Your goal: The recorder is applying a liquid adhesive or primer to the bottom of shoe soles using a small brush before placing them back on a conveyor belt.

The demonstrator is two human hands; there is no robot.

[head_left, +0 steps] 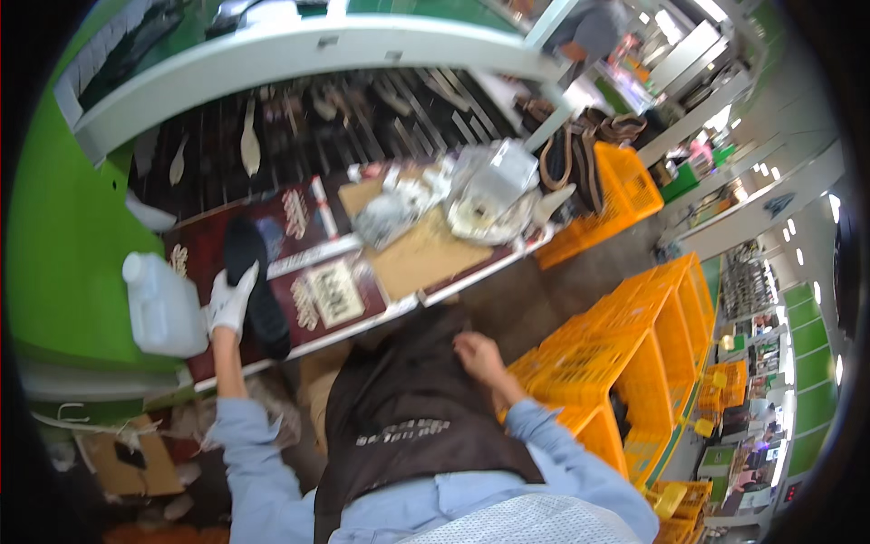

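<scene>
My left hand (232,301), in a white glove, is closed on a long black shoe sole (265,313) at the left of the workbench. A second black piece (243,243) lies just beyond it; I cannot tell whether the two are joined. To the left of this hand stands a translucent white jug (163,304). My bare right hand (478,356) is beside the dark apron (399,390), away from the bench, its fingers curled and nothing visible in them.
Cardboard (421,263) on the bench carries plastic bags and a messy white bowl (489,222). Behind runs a dark conveyor (299,136) with pale sole-shaped pieces, under a white frame (308,56). Yellow crates (589,335) stand close on the right. Shoe parts (580,168) lie at the far right.
</scene>
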